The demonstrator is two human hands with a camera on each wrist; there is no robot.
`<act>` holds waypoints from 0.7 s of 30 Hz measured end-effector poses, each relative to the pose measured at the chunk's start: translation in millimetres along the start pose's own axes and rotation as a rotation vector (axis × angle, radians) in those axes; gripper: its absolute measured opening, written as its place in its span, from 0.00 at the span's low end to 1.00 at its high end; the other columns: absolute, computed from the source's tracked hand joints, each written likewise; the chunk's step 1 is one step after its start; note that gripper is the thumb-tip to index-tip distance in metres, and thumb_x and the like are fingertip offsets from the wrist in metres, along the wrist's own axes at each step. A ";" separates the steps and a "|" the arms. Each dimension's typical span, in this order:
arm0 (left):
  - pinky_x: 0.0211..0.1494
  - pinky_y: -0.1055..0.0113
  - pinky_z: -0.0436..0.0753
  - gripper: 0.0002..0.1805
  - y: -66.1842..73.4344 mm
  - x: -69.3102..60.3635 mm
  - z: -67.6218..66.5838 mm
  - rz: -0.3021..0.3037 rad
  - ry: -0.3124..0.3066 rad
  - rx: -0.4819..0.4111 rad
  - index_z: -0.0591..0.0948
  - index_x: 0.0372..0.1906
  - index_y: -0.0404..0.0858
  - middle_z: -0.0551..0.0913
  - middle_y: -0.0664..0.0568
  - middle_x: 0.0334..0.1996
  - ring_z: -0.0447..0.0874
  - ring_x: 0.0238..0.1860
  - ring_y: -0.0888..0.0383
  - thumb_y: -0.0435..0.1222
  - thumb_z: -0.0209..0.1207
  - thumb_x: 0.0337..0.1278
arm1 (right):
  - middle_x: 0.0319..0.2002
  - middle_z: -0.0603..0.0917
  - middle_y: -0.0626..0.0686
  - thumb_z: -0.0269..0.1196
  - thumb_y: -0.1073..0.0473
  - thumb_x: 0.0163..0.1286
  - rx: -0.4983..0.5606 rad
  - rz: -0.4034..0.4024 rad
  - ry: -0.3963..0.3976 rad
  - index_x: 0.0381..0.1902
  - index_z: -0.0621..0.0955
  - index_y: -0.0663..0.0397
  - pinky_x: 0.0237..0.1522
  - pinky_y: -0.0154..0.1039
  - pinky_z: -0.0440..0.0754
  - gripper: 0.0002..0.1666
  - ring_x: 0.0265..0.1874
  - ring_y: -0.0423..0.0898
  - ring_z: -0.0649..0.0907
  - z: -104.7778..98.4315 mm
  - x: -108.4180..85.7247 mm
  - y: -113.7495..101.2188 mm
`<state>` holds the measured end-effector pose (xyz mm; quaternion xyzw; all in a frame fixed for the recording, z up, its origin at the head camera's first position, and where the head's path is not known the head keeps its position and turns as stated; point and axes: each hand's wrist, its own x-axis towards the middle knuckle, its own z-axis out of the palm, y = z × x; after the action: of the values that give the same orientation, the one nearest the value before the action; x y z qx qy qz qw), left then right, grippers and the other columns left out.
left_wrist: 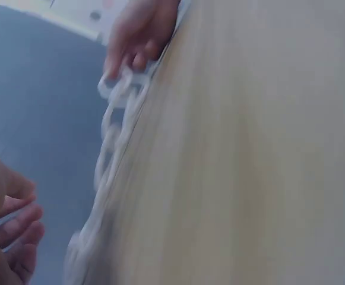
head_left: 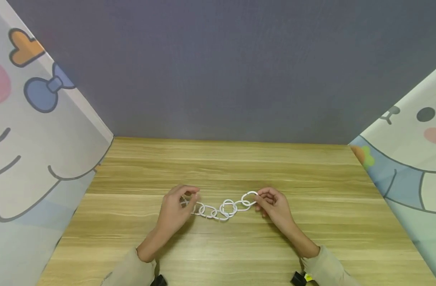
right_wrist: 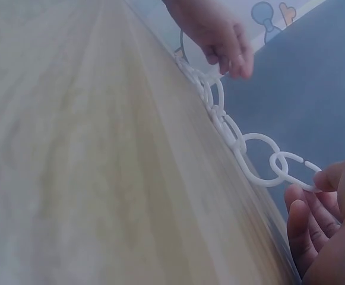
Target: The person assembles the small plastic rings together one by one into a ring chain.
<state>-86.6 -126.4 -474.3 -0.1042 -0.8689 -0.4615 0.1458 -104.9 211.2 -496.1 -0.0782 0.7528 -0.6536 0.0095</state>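
Observation:
A chain of white open-ended rings [head_left: 235,208], linked one through another, stretches across the wooden table between the hands. My right hand [head_left: 278,207] pinches the end ring between thumb and fingers at the chain's right end; the right wrist view shows a small gap in that ring [right_wrist: 310,164]. Over the chain's left end hovers my left hand [head_left: 174,210], its fingers loosely bent. In the left wrist view this hand [left_wrist: 9,228] looks apart from the blurred chain [left_wrist: 104,172] and holds nothing. The left hand partly hides the leftmost rings in the head view.
The wooden tabletop [head_left: 218,250] spreads around the hands. A dark grey panel [head_left: 225,71] stands along its far edge. Side panels with cartoon drawings rise at the left [head_left: 78,139] and right [head_left: 407,139].

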 end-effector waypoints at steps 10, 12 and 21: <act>0.47 0.57 0.90 0.11 -37.4 19.0 -62.5 -0.097 -0.126 0.153 0.90 0.51 0.32 0.90 0.47 0.42 0.88 0.42 0.52 0.24 0.73 0.66 | 0.33 0.86 0.64 0.67 0.72 0.79 0.003 -0.009 -0.008 0.48 0.81 0.76 0.20 0.32 0.81 0.08 0.25 0.40 0.85 -2.2 0.4 1.7; 0.47 0.59 0.88 0.09 -44.6 20.9 -70.1 -0.129 -0.184 0.169 0.91 0.50 0.33 0.91 0.48 0.41 0.87 0.41 0.54 0.26 0.73 0.67 | 0.33 0.86 0.64 0.67 0.72 0.79 0.004 -0.014 -0.009 0.48 0.81 0.76 0.20 0.32 0.81 0.08 0.25 0.40 0.85 -2.9 0.7 2.6; 0.38 0.67 0.78 0.05 -53.1 20.8 -75.2 -0.159 -0.322 0.208 0.88 0.37 0.39 0.83 0.56 0.30 0.77 0.33 0.59 0.28 0.75 0.64 | 0.33 0.87 0.61 0.67 0.72 0.79 -0.005 0.010 -0.002 0.48 0.82 0.75 0.19 0.32 0.81 0.08 0.24 0.40 0.86 -4.0 2.4 4.1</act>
<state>-111.0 -217.4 -468.1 -0.0920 -0.9293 -0.3569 -0.0220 -108.2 215.4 -499.3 -0.0750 0.7547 -0.6516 0.0131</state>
